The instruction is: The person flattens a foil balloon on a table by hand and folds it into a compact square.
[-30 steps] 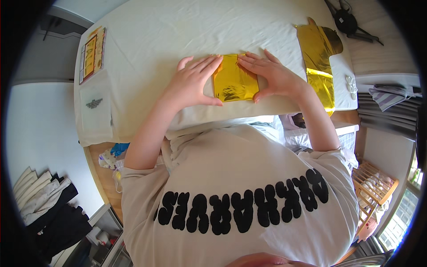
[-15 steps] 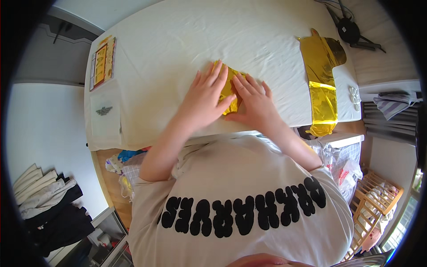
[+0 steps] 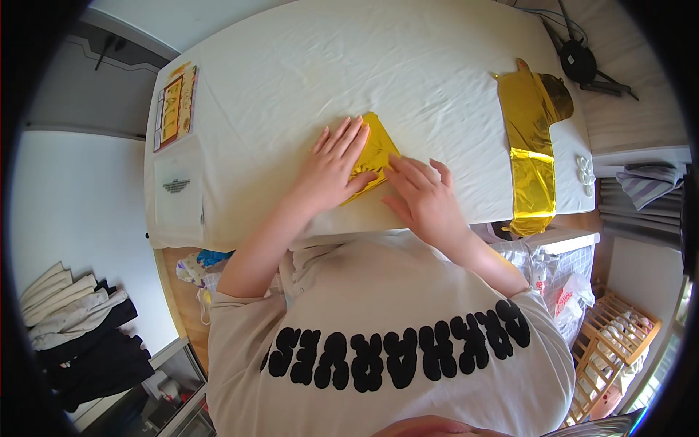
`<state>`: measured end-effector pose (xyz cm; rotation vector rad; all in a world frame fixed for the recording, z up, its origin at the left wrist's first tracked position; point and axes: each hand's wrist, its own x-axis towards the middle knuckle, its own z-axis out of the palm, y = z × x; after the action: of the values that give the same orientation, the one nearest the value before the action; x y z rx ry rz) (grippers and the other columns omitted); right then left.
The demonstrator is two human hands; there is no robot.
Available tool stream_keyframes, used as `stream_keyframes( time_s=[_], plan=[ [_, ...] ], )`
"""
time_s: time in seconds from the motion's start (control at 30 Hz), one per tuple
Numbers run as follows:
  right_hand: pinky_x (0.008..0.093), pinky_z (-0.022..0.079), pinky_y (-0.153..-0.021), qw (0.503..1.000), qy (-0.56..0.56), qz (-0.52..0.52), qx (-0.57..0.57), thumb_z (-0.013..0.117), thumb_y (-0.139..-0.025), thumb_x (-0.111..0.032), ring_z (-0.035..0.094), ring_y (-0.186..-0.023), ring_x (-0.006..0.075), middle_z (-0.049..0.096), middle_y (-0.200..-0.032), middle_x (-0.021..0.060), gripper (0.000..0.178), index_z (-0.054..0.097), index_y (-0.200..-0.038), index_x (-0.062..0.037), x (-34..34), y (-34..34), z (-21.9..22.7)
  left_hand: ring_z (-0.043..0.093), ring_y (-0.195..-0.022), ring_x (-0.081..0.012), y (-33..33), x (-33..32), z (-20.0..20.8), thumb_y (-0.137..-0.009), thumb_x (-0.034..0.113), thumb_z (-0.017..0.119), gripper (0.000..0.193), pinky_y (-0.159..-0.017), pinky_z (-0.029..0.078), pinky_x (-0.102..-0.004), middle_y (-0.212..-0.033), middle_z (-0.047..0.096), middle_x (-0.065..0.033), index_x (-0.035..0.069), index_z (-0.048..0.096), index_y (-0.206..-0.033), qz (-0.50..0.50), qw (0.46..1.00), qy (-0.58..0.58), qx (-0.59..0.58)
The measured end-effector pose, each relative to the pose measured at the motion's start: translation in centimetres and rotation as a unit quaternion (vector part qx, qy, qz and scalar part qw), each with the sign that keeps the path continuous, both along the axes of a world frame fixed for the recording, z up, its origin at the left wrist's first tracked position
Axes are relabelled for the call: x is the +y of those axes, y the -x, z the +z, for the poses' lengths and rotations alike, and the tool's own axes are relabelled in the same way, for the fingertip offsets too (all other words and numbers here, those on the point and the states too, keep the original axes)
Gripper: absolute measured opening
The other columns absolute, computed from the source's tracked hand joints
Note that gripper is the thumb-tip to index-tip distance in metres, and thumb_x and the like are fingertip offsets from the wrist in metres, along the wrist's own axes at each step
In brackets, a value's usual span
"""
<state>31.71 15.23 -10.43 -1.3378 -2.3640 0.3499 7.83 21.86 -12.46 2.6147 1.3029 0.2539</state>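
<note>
A folded sheet of shiny gold foil (image 3: 380, 138) lies on the white-covered table in front of me. My left hand (image 3: 331, 171) rests flat across its left part, fingers outstretched and thumb spread toward the foil's near end. At the right edge of the foil is my right hand (image 3: 426, 197), its fingers loosely bent and the thumb held apart; the fingertips are at or just above the edge, and nothing shows between them. Farther right, a larger flat gold foil balloon (image 3: 533, 175) is laid out, its near end at the table's front edge.
A printed card or packet (image 3: 175, 109) and a clear plastic bag (image 3: 178, 189) lie at the table's left end. White ribbon-like rolls (image 3: 585, 175) sit at the right edge. A black router-like device (image 3: 579, 62) is beyond the far right corner. A wooden rack (image 3: 619, 335) stands lower right.
My right hand has moved off the foil's middle toward its near right edge, uncovering more of it. The left hand stays flat on the foil. The whole view has shifted slightly.
</note>
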Motion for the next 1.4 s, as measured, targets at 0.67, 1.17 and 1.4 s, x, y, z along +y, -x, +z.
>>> stream_keyframes(
  time_s=[0.67, 1.17, 1.4],
  plan=[
    [0.0444, 0.039, -0.113, 0.991, 0.092, 0.001, 0.100, 0.068, -0.093, -0.013, 0.055, -0.135, 0.0279, 0.064, -0.139, 0.0112, 0.035, 0.070, -0.128, -0.0086, 6.7, -1.8, 2.1, 0.031, -0.154, -0.0386, -2.0, -0.3, -0.4, -0.099, 0.052, 0.060, 0.081, -0.120, 0.027, -0.0649, -0.164, 0.037, -0.0187, 0.000, 0.037, -0.157, 0.061, 0.995, -0.071, -0.022],
    [0.0506, 0.034, -0.119, 0.997, -0.065, 0.012, -0.036, 0.057, -0.100, -0.019, 0.048, -0.142, 0.0322, 0.055, -0.152, 0.0111, 0.038, 0.068, -0.136, -0.0133, 9.7, -0.9, -0.2, 0.032, -0.154, -0.0381, -1.8, -0.4, -0.3, -0.100, 0.050, 0.060, 0.086, -0.123, 0.024, -0.0623, -0.163, 0.038, -0.0204, -0.001, 0.028, -0.161, 0.059, 0.995, -0.059, -0.048],
    [0.0517, 0.032, -0.122, 0.981, -0.121, 0.043, -0.149, 0.058, -0.101, -0.026, 0.045, -0.145, 0.0272, 0.055, -0.152, 0.0070, 0.040, 0.065, -0.139, -0.0170, 9.9, -1.4, 0.3, 0.029, -0.155, -0.0373, -1.9, -0.4, -0.2, -0.102, 0.047, 0.057, 0.082, -0.125, 0.020, -0.0606, -0.167, 0.033, -0.0176, 0.002, 0.024, -0.163, 0.064, 0.996, -0.036, -0.056]
  ],
)
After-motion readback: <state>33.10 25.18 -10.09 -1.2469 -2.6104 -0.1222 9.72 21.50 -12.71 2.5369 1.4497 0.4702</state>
